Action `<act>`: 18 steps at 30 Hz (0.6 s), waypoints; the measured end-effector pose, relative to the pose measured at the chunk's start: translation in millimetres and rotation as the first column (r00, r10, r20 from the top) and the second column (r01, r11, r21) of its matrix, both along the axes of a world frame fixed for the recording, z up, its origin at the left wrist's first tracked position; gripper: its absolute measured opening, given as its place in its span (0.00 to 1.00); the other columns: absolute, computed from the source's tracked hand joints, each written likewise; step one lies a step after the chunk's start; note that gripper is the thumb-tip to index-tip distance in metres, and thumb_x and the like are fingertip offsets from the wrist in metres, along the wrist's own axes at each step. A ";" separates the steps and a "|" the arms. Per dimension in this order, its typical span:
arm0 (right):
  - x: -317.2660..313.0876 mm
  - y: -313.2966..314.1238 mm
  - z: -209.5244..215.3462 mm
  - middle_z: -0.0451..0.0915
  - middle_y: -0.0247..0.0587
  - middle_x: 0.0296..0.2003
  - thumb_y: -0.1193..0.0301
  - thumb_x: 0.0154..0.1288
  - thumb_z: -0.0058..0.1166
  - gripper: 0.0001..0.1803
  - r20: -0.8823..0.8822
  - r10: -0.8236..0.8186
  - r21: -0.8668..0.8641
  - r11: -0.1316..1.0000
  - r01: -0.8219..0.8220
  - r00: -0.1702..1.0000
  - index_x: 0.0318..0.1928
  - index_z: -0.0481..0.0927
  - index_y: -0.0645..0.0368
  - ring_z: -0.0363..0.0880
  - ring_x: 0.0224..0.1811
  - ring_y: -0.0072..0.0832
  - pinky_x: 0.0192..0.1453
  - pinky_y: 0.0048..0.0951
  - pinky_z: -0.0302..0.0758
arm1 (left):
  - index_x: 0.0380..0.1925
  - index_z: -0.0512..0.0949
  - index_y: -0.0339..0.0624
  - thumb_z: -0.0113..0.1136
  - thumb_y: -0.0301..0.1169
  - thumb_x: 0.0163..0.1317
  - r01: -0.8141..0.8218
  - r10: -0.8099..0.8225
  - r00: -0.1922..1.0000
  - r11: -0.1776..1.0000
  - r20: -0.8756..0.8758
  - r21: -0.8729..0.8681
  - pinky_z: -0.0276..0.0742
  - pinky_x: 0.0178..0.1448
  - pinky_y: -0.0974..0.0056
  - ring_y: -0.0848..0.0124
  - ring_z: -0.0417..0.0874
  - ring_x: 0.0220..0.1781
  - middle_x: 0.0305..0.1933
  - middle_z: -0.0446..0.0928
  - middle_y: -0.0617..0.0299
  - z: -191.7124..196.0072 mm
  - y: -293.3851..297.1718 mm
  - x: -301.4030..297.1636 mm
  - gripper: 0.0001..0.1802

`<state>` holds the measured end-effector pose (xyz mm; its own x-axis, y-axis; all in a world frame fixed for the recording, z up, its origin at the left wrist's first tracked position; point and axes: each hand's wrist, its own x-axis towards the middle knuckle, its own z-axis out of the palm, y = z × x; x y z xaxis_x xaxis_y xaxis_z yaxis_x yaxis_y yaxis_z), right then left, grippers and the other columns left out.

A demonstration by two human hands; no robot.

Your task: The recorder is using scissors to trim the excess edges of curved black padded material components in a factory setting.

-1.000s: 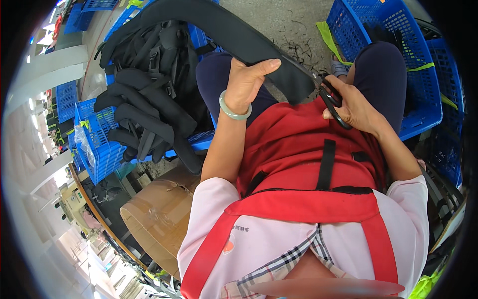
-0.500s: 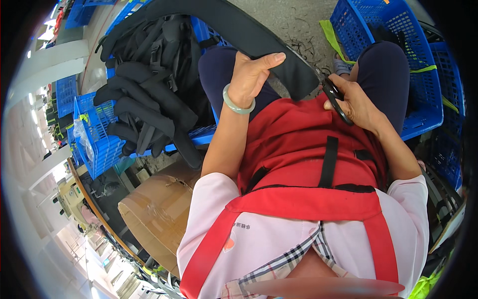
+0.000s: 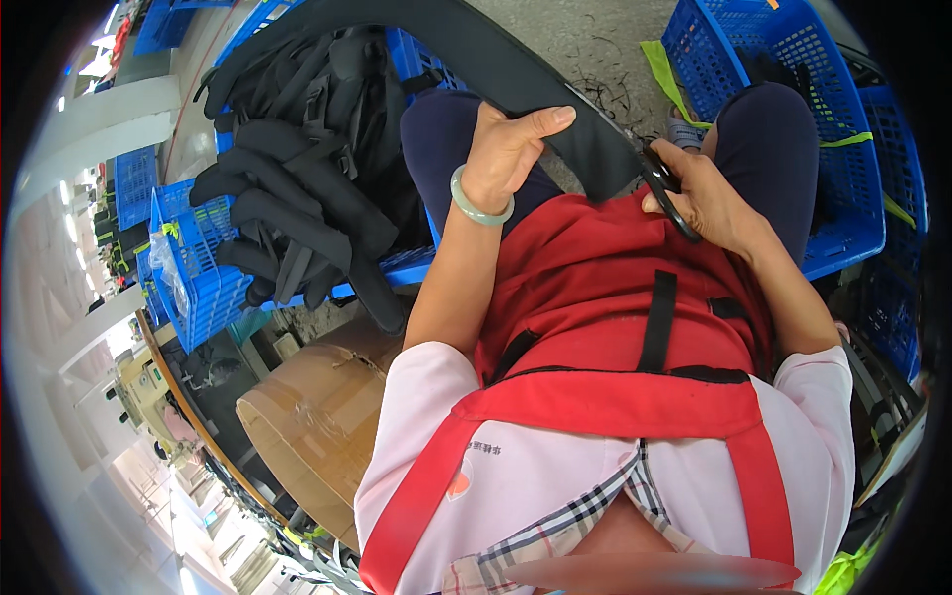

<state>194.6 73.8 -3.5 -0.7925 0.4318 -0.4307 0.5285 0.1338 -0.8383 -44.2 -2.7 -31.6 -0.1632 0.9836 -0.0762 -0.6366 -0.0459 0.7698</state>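
A long black padded strap point(image 3: 476, 50) curves from the upper left down to a cut-looking end above my lap. My left hand point(image 3: 501, 159) is closed on it near that end, thumb pointing right along its top. In my right hand point(image 3: 712, 198) is a pair of black-handled scissors point(image 3: 676, 211), held against the strap's right edge by the end. The blades are mostly hidden by the strap and my fingers, so how far apart they are cannot be made out.
Left of my knees, a blue plastic crate point(image 3: 421, 67) holds a heap of similar black straps point(image 3: 307, 188). A smaller blue basket point(image 3: 206, 302) and a cardboard box point(image 3: 317, 416) stand nearby. More blue crates point(image 3: 848, 233) stand at right. Dark scraps point(image 3: 610, 89) litter the floor.
Very little differs. Both hands keep their grips on the strap and the scissors, and the whole view has shifted slightly.
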 end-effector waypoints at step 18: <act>13.1 -4.6 3.8 0.63 0.41 0.23 0.50 0.55 0.65 0.32 -0.086 0.042 0.086 0.996 -0.034 0.995 0.43 0.68 0.65 0.63 0.28 0.31 0.36 0.33 0.65 | 0.39 0.80 0.38 0.60 0.13 0.56 0.014 -0.013 1.000 0.999 -0.022 0.047 0.78 0.51 0.67 0.71 0.83 0.42 0.40 0.82 0.61 -7.2 -4.3 -6.7 0.12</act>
<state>207.7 69.1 0.3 -0.8420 0.4325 -0.3223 0.4468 0.2245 -0.8660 -51.0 -7.0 -38.7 -0.1512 0.9881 -0.0266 -0.6205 -0.0739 0.7807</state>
